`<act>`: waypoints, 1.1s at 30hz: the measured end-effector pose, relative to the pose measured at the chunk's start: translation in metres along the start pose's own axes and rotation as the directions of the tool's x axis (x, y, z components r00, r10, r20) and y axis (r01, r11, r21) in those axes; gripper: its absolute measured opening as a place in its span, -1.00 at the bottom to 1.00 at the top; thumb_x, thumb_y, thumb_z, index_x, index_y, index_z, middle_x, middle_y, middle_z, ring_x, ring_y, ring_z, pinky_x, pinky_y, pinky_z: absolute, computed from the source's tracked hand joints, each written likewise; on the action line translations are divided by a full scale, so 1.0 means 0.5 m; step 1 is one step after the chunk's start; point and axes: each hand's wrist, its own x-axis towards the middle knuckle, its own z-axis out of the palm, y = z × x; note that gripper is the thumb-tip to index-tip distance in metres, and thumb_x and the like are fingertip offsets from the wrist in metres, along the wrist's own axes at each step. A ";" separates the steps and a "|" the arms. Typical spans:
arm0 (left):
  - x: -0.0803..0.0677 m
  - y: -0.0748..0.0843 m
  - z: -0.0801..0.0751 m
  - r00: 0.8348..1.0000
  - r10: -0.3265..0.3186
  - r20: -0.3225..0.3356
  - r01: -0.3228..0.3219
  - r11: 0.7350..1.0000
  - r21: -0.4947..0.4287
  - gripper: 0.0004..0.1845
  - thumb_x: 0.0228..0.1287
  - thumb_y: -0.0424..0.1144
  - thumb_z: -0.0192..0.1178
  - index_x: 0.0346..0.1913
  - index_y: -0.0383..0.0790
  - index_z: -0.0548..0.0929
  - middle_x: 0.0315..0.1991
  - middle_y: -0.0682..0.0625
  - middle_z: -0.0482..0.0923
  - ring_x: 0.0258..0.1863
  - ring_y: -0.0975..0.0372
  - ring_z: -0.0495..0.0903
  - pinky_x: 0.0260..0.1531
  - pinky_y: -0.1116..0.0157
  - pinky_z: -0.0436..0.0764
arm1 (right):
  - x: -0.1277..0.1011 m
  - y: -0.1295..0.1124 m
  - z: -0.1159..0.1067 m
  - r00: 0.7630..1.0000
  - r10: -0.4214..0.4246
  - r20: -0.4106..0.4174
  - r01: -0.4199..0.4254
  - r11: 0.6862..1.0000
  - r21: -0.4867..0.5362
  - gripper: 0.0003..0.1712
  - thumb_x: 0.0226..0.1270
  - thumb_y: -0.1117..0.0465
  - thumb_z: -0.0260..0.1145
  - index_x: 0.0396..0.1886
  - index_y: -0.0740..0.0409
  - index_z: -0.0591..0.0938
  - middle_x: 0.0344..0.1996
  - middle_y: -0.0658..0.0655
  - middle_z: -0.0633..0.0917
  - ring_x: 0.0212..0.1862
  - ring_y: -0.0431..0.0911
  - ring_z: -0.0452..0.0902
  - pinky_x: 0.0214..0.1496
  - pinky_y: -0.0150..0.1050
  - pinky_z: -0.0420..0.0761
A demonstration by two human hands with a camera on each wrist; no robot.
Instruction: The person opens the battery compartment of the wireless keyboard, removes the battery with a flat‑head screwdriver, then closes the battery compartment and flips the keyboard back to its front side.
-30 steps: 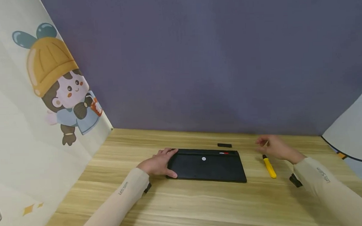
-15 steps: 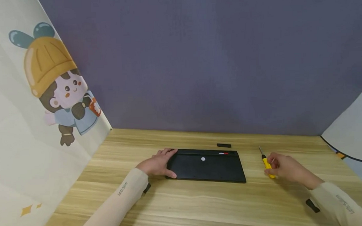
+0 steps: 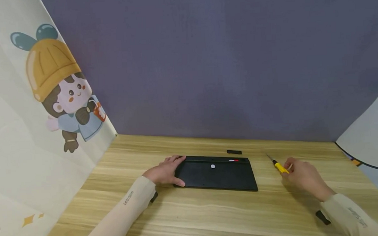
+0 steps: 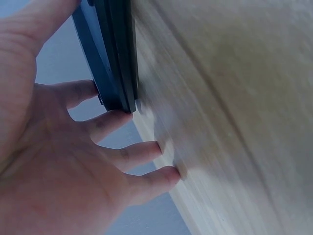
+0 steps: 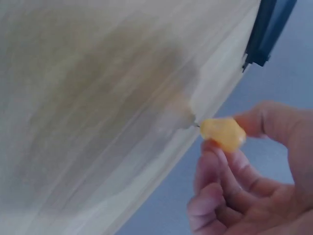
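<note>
Head view shows a big wooden table (image 3: pixel 211 214) with a purple wall behind it and a cloth with a cartoon child in a yellow hat (image 3: pixel 54 84) at 9 o'clock. A flat black keyboard (image 3: pixel 217 174) lies back-side up in the middle of the table, its long side running from 9 o'clock to 3 o'clock, with a white dot and a small red mark near its far edge. The left hand (image 3: pixel 164 172) rests on the keyboard's left end, fingers fairly straight along the far edge and thumb along the near edge. The right hand (image 3: pixel 303 178) sits at 3 o'clock from the keyboard and pinches the yellow screwdriver (image 3: pixel 279 167) by its handle. The screwdriver's long line runs from the fingers toward 10 o'clock, so its thin tip points at the keyboard's far right corner, near but apart. The right hand is the closer one to that corner. A little black piece (image 3: pixel 234 152) lies at 12 o'clock, just past the keyboard. Both sleeves have small writing; the left one looks like "Let's Slim".
</note>
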 end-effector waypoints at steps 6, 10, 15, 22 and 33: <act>0.000 0.000 -0.001 1.000 0.005 -0.004 -0.005 1.000 0.003 0.11 0.08 0.10 0.47 0.61 0.05 0.04 0.59 -0.14 -0.10 0.53 -0.20 -0.09 0.35 -0.23 0.18 | -0.007 -0.007 -0.016 0.989 -0.034 -0.143 0.036 0.999 0.009 -0.77 0.19 0.25 0.44 -0.24 0.30 0.63 -0.41 0.15 0.68 -0.46 -0.07 0.52 -0.50 -0.17 0.45; -0.001 -0.001 -0.001 1.000 0.011 -0.009 -0.011 1.000 0.001 0.11 0.08 0.10 0.48 0.60 0.05 0.04 0.59 -0.15 -0.09 0.53 -0.22 -0.08 0.34 -0.24 0.18 | -0.008 -0.015 -0.020 0.961 -0.064 -0.270 0.076 0.997 0.032 -0.78 0.22 0.25 0.41 -0.22 0.30 0.65 -0.43 0.14 0.69 -0.51 -0.11 0.46 -0.54 -0.25 0.38; -0.002 0.000 -0.003 1.000 0.010 -0.005 -0.009 1.000 0.003 0.11 0.08 0.10 0.48 0.60 0.05 0.04 0.59 -0.15 -0.09 0.53 -0.22 -0.08 0.34 -0.24 0.17 | -0.003 -0.030 -0.019 0.874 -0.112 -0.473 0.154 0.987 0.050 -0.78 0.20 0.33 0.45 -0.19 0.30 0.64 -0.44 0.20 0.68 -0.50 -0.08 0.49 -0.52 -0.34 0.39; -0.008 0.001 0.001 1.000 0.010 0.001 -0.010 1.000 0.016 0.10 0.08 0.09 0.47 0.60 0.03 0.05 0.59 -0.16 -0.08 0.52 -0.22 -0.06 0.35 -0.23 0.17 | -0.003 -0.064 -0.014 0.751 -0.227 -0.620 0.302 0.953 0.017 -0.70 0.05 0.44 0.54 -0.20 0.27 0.69 -0.42 0.19 0.73 -0.47 -0.19 0.57 -0.42 -0.63 0.40; -0.021 0.001 0.008 0.999 0.031 0.012 -0.031 0.999 0.029 0.11 0.07 0.10 0.48 0.60 0.05 0.05 0.58 -0.13 -0.06 0.53 -0.20 -0.05 0.34 -0.22 0.20 | -0.036 -0.124 -0.009 0.704 -0.256 -0.662 0.352 0.936 0.013 -0.67 -0.08 0.45 0.60 -0.28 0.22 0.70 -0.48 0.06 0.71 -0.49 -0.43 0.47 -0.42 -0.63 0.40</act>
